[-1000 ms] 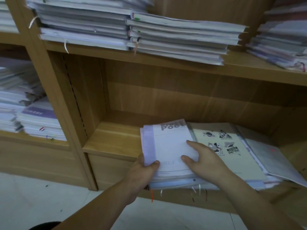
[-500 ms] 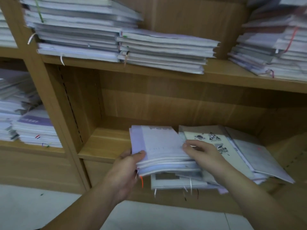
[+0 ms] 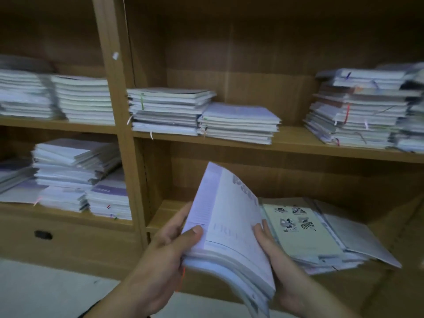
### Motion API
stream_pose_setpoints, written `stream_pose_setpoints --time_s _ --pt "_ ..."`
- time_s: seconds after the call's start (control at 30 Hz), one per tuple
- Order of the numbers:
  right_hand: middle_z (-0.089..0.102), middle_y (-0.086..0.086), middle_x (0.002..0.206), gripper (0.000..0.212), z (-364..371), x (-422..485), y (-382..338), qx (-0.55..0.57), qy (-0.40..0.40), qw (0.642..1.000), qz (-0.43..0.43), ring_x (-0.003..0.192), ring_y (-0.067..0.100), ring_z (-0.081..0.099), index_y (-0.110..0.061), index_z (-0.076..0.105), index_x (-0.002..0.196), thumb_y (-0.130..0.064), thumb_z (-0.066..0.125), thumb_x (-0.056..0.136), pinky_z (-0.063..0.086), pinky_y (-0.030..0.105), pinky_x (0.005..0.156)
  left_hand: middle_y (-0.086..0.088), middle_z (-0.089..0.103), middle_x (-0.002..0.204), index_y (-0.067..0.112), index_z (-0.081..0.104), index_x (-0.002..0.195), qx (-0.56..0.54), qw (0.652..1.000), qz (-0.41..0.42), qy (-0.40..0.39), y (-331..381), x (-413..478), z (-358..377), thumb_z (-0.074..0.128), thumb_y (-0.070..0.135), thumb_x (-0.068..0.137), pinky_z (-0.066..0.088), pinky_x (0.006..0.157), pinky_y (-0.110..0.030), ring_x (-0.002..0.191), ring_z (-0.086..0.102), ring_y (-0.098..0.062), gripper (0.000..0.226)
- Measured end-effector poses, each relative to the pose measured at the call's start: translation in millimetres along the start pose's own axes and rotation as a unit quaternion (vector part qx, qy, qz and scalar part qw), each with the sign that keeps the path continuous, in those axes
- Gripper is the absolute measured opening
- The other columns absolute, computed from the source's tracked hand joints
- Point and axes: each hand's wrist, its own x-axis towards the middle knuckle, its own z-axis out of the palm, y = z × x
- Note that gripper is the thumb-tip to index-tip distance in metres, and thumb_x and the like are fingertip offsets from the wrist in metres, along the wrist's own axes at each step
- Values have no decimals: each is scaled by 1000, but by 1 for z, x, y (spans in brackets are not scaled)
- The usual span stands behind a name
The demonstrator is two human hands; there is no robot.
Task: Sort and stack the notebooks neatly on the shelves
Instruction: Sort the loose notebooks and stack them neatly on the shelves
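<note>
- Both hands are clamped on one load: my left hand [image 3: 169, 246] grips its left edge with the thumb pressed on the top cover, and my right hand [image 3: 282, 267] holds the right edge, thumb also on top.
- Far left, the neighbouring bay holds the left stacks [image 3: 68, 171] on two levels (too blurred for me to count).
- Between the hands, the bundle of notebooks [image 3: 231, 226] is tilted with its far edge raised. It is held in the air in front of the lower shelf [image 3: 165, 216], not resting on it as far as I can tell.
- Just right of it, the loose pile [image 3: 305, 228] lies fanned out on that shelf, a cream cover with stickers on top.
- On the upper shelf [image 3: 293, 141], two middle stacks [image 3: 167, 111] sit side by side, then a bare stretch, then the tall stack [image 3: 358, 111], ragged at its edges.
- I judge the step in hand to be moving a sorted bundle to its place, with the loose pile left to sort.
- Next I'd pick a spot (the bare left end of the lower shelf or the gap above). I'd level the bundle, keep both grips firm so the lower books don't slide out, and set it down square.
</note>
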Motion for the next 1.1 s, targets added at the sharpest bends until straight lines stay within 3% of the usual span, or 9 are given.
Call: stream_pose_setpoints --time_s 0.1,0.23,0.3,0.4,0.53,0.67,0.73,0.83,1.1 --pt "72 -8 120 81 10 -30 -5 22 32 996 -84 104 28 73 -59 28 148 -39 76 85 54 54 96 2 70 130 34 56 139 45 999 25 5 25 -15 -5 61 9 90 48 104 -47 118 68 -24 55" --pt "64 -12 124 56 16 -61 -30 -80 104 965 -229 105 14 70 -53 54 132 -30 77 87 62 36 84 20 61 139 43 50 143 149 986 71 -8 49 -24 -7 78 21 88 43 112 -43 127 61 -11 65" --pt "64 -16 120 56 18 -75 -46 -104 127 947 -276 99 8 71 -52 56 128 -30 80 83 62 30 78 23 61 138 43 51 141 170 981 93 -17 60 -27 -2 77 20 89 45 108 -39 127 60 -8 62" --pt "68 -12 113 62 26 -96 -73 -154 150 925 -313 93 14 73 -50 59 120 -33 90 69 62 43 81 27 60 137 41 51 140 220 962 160 -10 83 -26 5 70 30 82 47 105 -28 129 56 0 62" --pt "72 -8 103 57 45 -109 -117 -153 165 906 -359 79 11 73 -29 65 115 -15 92 67 62 38 71 28 61 135 42 52 140 231 953 193 -17 116 -9 14 73 32 90 44 110 -34 127 58 1 56" --pt "71 -3 109 46 75 -99 -167 -151 149 900 -381 95 17 69 -22 66 119 -15 86 78 59 38 82 32 64 127 54 57 127 225 951 211 21 150 23 19 63 28 99 47 97 -24 115 61 8 39" --pt "68 -1 117 54 91 -87 -193 -168 127 899 -385 100 17 67 -19 60 134 -14 80 84 57 32 80 29 60 128 56 55 128 237 947 210 49 170 39 17 62 33 99 46 89 -21 114 59 2 37" --pt "63 0 127 59 120 -61 -226 -202 93 902 -370 102 19 66 -17 51 145 -10 73 90 58 32 77 14 57 134 51 52 137 260 937 216 88 200 63 6 63 38 99 48 98 -34 117 56 -13 42" --pt "58 6 137 46 200 38 -279 -218 53 903 -367 121 24 59 -16 61 135 -13 73 91 48 31 100 -1 53 135 25 45 149 303 928 155 149 275 145 -43 58 35 102 53 102 -49 116 58 -27 50"
